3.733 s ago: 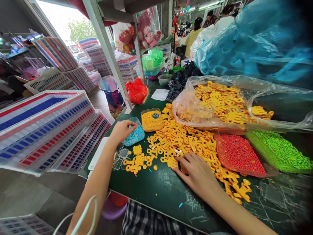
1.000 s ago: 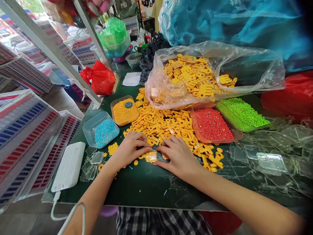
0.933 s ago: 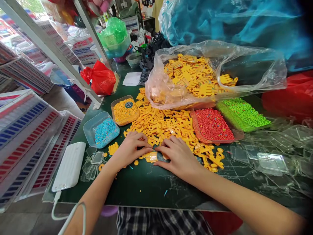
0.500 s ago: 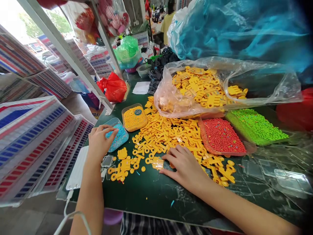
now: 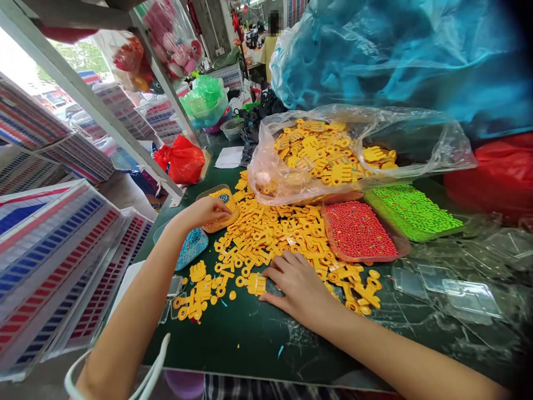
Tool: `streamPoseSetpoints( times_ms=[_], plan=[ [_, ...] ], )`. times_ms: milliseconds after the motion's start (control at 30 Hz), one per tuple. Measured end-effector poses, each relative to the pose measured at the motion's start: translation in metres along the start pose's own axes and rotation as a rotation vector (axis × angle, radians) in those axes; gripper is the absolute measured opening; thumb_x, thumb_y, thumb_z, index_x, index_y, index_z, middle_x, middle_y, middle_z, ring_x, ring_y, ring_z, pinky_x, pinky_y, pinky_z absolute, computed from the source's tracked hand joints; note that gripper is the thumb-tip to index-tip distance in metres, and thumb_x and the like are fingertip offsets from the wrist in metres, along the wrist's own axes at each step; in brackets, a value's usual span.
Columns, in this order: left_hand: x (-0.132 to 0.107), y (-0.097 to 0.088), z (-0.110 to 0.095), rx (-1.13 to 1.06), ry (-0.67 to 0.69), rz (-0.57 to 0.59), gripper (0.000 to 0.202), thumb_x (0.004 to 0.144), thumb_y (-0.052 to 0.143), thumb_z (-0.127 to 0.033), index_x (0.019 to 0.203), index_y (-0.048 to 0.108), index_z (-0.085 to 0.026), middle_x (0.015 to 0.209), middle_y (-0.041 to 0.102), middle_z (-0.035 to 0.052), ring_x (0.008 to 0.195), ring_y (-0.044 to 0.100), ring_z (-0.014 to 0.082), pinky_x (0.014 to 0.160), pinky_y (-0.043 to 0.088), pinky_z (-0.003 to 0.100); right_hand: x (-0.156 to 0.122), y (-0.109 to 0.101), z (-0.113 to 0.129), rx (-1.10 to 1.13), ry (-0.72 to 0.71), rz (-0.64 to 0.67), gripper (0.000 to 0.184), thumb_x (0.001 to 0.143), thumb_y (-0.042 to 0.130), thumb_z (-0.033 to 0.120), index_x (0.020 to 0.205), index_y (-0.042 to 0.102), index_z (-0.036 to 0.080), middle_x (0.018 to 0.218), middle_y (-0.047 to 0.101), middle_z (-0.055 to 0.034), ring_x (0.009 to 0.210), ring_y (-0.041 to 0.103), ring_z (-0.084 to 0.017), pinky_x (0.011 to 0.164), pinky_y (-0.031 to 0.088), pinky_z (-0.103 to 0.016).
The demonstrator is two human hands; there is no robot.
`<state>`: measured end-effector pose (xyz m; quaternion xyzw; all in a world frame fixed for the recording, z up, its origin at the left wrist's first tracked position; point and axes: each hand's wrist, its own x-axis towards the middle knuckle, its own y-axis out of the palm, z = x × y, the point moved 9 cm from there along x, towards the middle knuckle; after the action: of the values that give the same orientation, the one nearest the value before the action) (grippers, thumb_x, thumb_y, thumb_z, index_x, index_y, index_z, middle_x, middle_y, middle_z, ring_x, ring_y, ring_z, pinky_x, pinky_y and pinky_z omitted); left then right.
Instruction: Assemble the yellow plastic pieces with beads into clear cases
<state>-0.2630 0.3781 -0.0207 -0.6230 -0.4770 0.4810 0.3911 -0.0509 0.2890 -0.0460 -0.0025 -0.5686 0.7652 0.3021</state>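
Observation:
My left hand [image 5: 207, 210] reaches over the tray of yellow beads [image 5: 212, 226], its fingertips drawn together at the beads. Whether a bead is between them is too small to tell. My right hand [image 5: 293, 283] rests on the green table, with thumb and index finger at the right edge of a yellow hand-shaped plastic piece [image 5: 255, 283]. That piece lies flat, its ring end pointing left. Partly behind my left forearm sits a tray of blue beads [image 5: 192, 247]. A heap of similar yellow pieces [image 5: 270, 228] spreads beyond both hands.
Trays of red beads [image 5: 358, 230] and green beads [image 5: 416, 211] stand at right, beside clear plastic lids [image 5: 458, 291]. An open clear bag of yellow pieces [image 5: 316, 150] lies behind the heap. A red bag [image 5: 183, 160] sits by the metal post; striped crates [image 5: 75, 266] stand left.
My left hand has gone from the blue bead tray to the yellow one, farther and to the right. My right hand stays at the same yellow piece. The camera view has shifted slightly.

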Motion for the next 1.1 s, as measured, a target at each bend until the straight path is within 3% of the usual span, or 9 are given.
streamPoseSetpoints(
  times_ms=[133, 267, 567, 700, 800, 867, 1000, 1100],
  plan=[
    [0.014, 0.010, 0.004, 0.012, -0.012, 0.049, 0.026, 0.075, 0.062, -0.041, 0.082, 0.076, -0.021, 0.089, 0.074, 0.0028, 0.081, 0.065, 0.0190, 0.074, 0.046, 0.026, 0.002, 0.001, 0.001, -0.038, -0.008, 0.016, 0.031, 0.074, 0.077, 0.047, 0.087, 0.069, 0.020, 0.086, 0.064, -0.0044, 0.085, 0.053, -0.023, 0.072, 0.040, -0.034],
    [0.015, 0.010, 0.008, 0.038, -0.053, 0.022, 0.027, 0.074, 0.061, -0.044, 0.077, 0.076, -0.021, 0.080, 0.075, 0.0012, 0.072, 0.063, 0.0180, 0.067, 0.044, 0.025, 0.002, 0.002, -0.001, -0.026, -0.002, 0.032, 0.032, 0.075, 0.076, 0.048, 0.087, 0.069, 0.020, 0.087, 0.064, -0.0039, 0.087, 0.053, -0.022, 0.074, 0.040, -0.034],
    [-0.019, -0.009, 0.016, 0.076, -0.201, -0.218, 0.032, 0.084, 0.055, -0.044, 0.090, 0.076, -0.021, 0.091, 0.075, 0.0059, 0.079, 0.064, 0.0232, 0.070, 0.043, 0.030, -0.001, 0.002, -0.001, 0.011, -0.011, 0.018, 0.032, 0.076, 0.076, 0.045, 0.090, 0.068, 0.018, 0.088, 0.063, -0.0045, 0.087, 0.053, -0.022, 0.074, 0.038, -0.034],
    [-0.033, -0.013, 0.010, 0.076, -0.194, -0.305, 0.027, 0.086, 0.058, -0.040, 0.090, 0.076, -0.021, 0.099, 0.074, 0.0071, 0.092, 0.063, 0.0259, 0.082, 0.043, 0.034, -0.002, 0.002, 0.000, 0.015, -0.018, 0.013, 0.031, 0.076, 0.076, 0.044, 0.091, 0.068, 0.018, 0.088, 0.063, -0.0042, 0.087, 0.052, -0.022, 0.076, 0.037, -0.034],
    [-0.056, -0.020, -0.014, 0.027, -0.101, -0.484, 0.026, 0.088, 0.059, -0.040, 0.088, 0.075, -0.019, 0.102, 0.072, 0.0078, 0.095, 0.061, 0.0253, 0.087, 0.042, 0.037, -0.002, 0.003, 0.000, 0.023, -0.012, 0.015, 0.032, 0.076, 0.076, 0.044, 0.092, 0.069, 0.017, 0.089, 0.064, -0.0042, 0.087, 0.052, -0.021, 0.077, 0.037, -0.034],
    [-0.075, -0.013, -0.039, -0.038, -0.005, -0.547, 0.029, 0.091, 0.057, -0.042, 0.089, 0.075, -0.020, 0.098, 0.071, 0.0066, 0.092, 0.061, 0.0228, 0.085, 0.043, 0.036, -0.002, 0.004, -0.001, 0.031, 0.001, 0.012, 0.031, 0.075, 0.077, 0.044, 0.092, 0.070, 0.018, 0.088, 0.064, -0.0037, 0.088, 0.052, -0.021, 0.078, 0.036, -0.033],
    [-0.099, 0.030, -0.097, -0.054, 0.180, -0.416, 0.026, 0.093, 0.055, -0.039, 0.086, 0.075, -0.023, 0.089, 0.069, 0.0032, 0.084, 0.059, 0.0192, 0.077, 0.042, 0.033, -0.002, 0.003, -0.003, 0.026, 0.043, -0.008, 0.029, 0.073, 0.079, 0.044, 0.089, 0.072, 0.021, 0.085, 0.065, -0.0021, 0.088, 0.051, -0.022, 0.078, 0.032, -0.034],
    [-0.107, 0.058, -0.117, -0.036, 0.192, -0.334, 0.020, 0.093, 0.058, -0.034, 0.091, 0.075, -0.025, 0.088, 0.067, 0.0020, 0.084, 0.056, 0.0183, 0.076, 0.041, 0.033, -0.001, -0.002, -0.002, 0.015, 0.042, -0.028, 0.027, 0.073, 0.079, 0.045, 0.087, 0.073, 0.023, 0.083, 0.065, -0.0015, 0.087, 0.050, -0.022, 0.078, 0.030, -0.035]
  ],
)
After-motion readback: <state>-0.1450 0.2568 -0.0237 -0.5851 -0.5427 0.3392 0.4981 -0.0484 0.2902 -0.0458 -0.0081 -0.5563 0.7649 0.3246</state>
